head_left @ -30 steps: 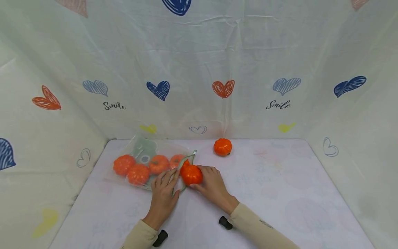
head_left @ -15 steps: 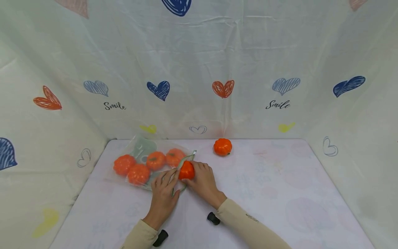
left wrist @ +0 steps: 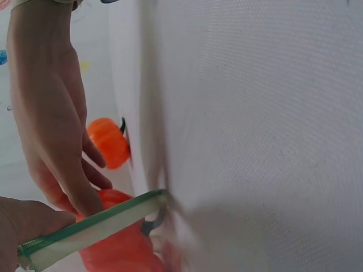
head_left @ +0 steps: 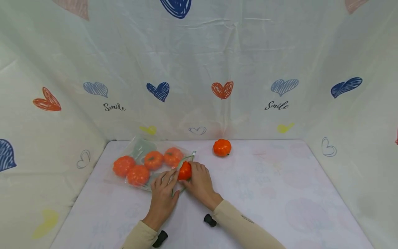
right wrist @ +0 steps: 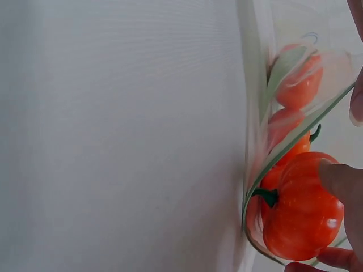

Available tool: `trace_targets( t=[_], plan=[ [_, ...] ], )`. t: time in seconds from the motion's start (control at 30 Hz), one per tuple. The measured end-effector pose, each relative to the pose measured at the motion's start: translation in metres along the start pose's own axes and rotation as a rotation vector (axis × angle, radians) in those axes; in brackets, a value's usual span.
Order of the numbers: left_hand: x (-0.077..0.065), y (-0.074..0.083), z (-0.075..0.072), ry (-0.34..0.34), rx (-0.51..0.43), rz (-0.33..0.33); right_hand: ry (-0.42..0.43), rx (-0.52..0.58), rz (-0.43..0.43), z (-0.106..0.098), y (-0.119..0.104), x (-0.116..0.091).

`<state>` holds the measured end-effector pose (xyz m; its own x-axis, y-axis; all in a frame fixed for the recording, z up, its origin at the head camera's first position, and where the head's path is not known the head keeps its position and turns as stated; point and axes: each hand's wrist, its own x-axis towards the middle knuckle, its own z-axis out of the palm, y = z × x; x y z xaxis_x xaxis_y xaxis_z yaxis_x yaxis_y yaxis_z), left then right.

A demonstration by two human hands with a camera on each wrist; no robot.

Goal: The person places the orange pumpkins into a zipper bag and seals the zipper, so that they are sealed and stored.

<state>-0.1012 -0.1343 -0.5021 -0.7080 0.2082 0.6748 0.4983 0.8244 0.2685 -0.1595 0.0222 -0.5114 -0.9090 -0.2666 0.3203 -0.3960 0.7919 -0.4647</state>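
A clear zip bag (head_left: 141, 147) with a green-edged mouth lies on its side on the table, several small orange-red toy pumpkins (head_left: 124, 165) inside it. My left hand (head_left: 163, 192) holds the bag at its mouth; the left wrist view shows a digit against the green rim (left wrist: 102, 221). Between finger and thumb, my right hand (head_left: 201, 181) grips a pumpkin (right wrist: 303, 207) with a dark green stem, set within the bag's opening. Part of that pumpkin is hidden by the fingers.
One loose orange pumpkin (head_left: 222, 148) sits near the table's back edge, right of the bag. White cloth walls with printed hearts stand behind and at both sides of the table (head_left: 264, 193).
My right hand has moved left, pushing the gripped pumpkin into the bag's mouth. Two pumpkins inside have shifted left. My left hand has stayed in place.
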Motion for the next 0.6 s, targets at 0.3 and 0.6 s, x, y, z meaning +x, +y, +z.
trace_targets(
  t=[0.3, 0.6],
  plan=[
    [0.001, 0.000, -0.001, -0.002, 0.000, 0.002, 0.058, -0.085, 0.012, -0.002, 0.004, -0.004],
    [0.000, -0.001, 0.000, 0.007, -0.017, 0.008, 0.043, -0.045, 0.053, 0.006, 0.001, 0.006]
  ],
)
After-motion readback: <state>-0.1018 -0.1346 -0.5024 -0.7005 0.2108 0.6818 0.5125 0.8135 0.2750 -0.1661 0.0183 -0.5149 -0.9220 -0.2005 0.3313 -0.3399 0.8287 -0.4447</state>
